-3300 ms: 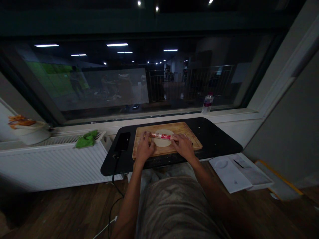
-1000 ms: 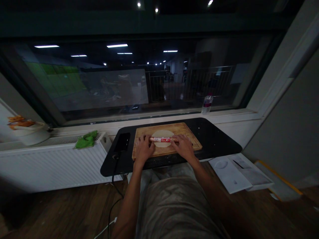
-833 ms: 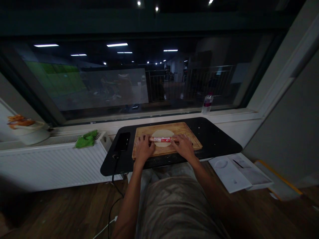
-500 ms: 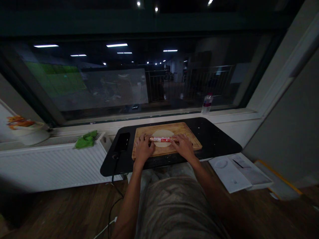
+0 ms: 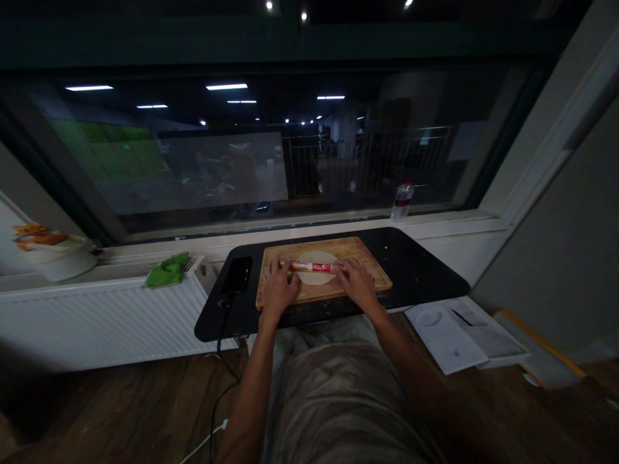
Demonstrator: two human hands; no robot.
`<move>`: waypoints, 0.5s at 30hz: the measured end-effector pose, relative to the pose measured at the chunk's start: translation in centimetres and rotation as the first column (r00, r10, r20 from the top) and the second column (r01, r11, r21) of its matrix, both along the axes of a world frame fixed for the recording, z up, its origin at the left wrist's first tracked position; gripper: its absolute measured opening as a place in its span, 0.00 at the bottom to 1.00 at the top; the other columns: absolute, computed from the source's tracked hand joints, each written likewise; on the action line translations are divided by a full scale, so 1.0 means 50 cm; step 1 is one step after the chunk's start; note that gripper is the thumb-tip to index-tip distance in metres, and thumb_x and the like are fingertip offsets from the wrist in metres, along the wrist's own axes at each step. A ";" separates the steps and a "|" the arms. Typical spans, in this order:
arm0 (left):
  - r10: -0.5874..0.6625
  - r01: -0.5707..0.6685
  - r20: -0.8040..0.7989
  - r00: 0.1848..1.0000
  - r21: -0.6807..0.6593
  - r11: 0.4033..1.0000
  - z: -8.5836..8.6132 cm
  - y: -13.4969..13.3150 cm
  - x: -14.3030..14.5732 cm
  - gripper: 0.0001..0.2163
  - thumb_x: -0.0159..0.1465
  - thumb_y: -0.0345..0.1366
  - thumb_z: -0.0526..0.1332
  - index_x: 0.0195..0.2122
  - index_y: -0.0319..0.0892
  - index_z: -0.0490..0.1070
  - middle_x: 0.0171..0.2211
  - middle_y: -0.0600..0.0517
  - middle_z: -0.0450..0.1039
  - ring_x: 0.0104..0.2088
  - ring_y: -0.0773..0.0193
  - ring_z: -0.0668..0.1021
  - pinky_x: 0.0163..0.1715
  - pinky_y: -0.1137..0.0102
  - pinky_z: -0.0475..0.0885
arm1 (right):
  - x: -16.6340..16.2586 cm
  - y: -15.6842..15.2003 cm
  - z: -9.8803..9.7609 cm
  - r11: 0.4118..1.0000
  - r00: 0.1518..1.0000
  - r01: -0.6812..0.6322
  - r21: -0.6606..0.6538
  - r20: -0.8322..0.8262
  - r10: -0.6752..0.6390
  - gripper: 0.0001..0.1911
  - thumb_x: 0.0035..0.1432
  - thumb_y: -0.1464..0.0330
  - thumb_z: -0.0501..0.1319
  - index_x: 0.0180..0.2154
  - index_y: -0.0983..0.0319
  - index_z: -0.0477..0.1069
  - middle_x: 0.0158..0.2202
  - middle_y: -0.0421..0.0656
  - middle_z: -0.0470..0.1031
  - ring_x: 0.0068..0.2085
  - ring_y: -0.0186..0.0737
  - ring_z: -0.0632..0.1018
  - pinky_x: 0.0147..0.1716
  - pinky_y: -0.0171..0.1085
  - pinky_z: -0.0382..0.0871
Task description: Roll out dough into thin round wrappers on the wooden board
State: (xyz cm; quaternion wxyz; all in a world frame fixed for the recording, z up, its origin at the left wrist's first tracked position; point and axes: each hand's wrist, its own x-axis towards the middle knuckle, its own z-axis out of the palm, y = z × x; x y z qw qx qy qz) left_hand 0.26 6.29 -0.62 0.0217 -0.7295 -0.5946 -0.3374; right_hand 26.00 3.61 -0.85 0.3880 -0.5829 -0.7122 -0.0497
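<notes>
A wooden rolling pin [image 5: 314,267] with a red-and-white label lies across a flat round of pale dough [image 5: 315,278]. My left hand [image 5: 279,283] is closed over the pin's left end, thumb on the near side. At the other end, my right hand [image 5: 356,280] grips the pin with its fingers curled over it. Both ends of the pin are partly hidden by the hands. Under the dough is a wooden cutting board [image 5: 372,258], set on a small black table [image 5: 425,277].
Left of the board lies a dark phone [image 5: 236,275] with a cable. A green cloth [image 5: 167,270] rests on the white radiator [image 5: 120,328]. A water bottle [image 5: 402,200] stands on the windowsill. White boxes [image 5: 454,335] lie low at the right.
The rolling pin has turned, so its label shows a different side, and it sits very slightly farther from me. Both hands keep hold of its ends.
</notes>
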 end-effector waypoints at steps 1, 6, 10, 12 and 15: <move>-0.003 0.003 0.003 1.000 0.006 1.000 -0.001 0.000 0.000 0.24 0.74 0.39 0.62 0.71 0.46 0.75 0.77 0.38 0.64 0.74 0.39 0.69 0.73 0.44 0.70 | 0.001 0.001 -0.001 1.000 1.000 0.001 0.002 -0.001 -0.001 0.14 0.80 0.61 0.59 0.56 0.54 0.82 0.55 0.48 0.84 0.59 0.54 0.80 0.60 0.50 0.73; -0.005 0.005 0.011 1.000 0.017 1.000 -0.003 0.001 -0.001 0.24 0.73 0.39 0.62 0.69 0.46 0.76 0.77 0.37 0.64 0.73 0.37 0.70 0.71 0.43 0.70 | 0.001 0.002 -0.003 1.000 1.000 0.018 -0.002 0.007 -0.018 0.14 0.79 0.62 0.59 0.57 0.54 0.82 0.55 0.48 0.84 0.59 0.54 0.80 0.59 0.49 0.74; -0.003 0.003 0.020 1.000 0.022 1.000 -0.001 0.001 -0.002 0.22 0.73 0.39 0.62 0.68 0.46 0.76 0.73 0.37 0.68 0.70 0.38 0.72 0.69 0.44 0.72 | 0.001 0.001 -0.002 1.000 0.999 0.021 0.001 0.036 -0.021 0.14 0.78 0.62 0.61 0.57 0.55 0.82 0.54 0.49 0.85 0.58 0.55 0.80 0.59 0.50 0.73; -0.004 0.003 0.025 1.000 0.022 1.000 0.001 0.001 -0.003 0.21 0.73 0.38 0.62 0.66 0.46 0.77 0.70 0.38 0.70 0.68 0.40 0.73 0.68 0.46 0.72 | 0.001 -0.001 -0.001 1.000 0.999 0.025 0.002 0.046 -0.026 0.14 0.78 0.61 0.61 0.56 0.55 0.82 0.54 0.49 0.85 0.57 0.55 0.80 0.59 0.50 0.73; -0.013 0.011 0.037 0.999 0.036 0.999 0.002 0.000 -0.005 0.18 0.73 0.38 0.62 0.63 0.47 0.78 0.66 0.39 0.72 0.65 0.42 0.74 0.67 0.48 0.72 | 0.000 -0.003 0.001 1.000 0.998 0.023 0.007 0.055 -0.023 0.15 0.78 0.60 0.60 0.56 0.55 0.82 0.54 0.49 0.85 0.57 0.55 0.79 0.58 0.49 0.73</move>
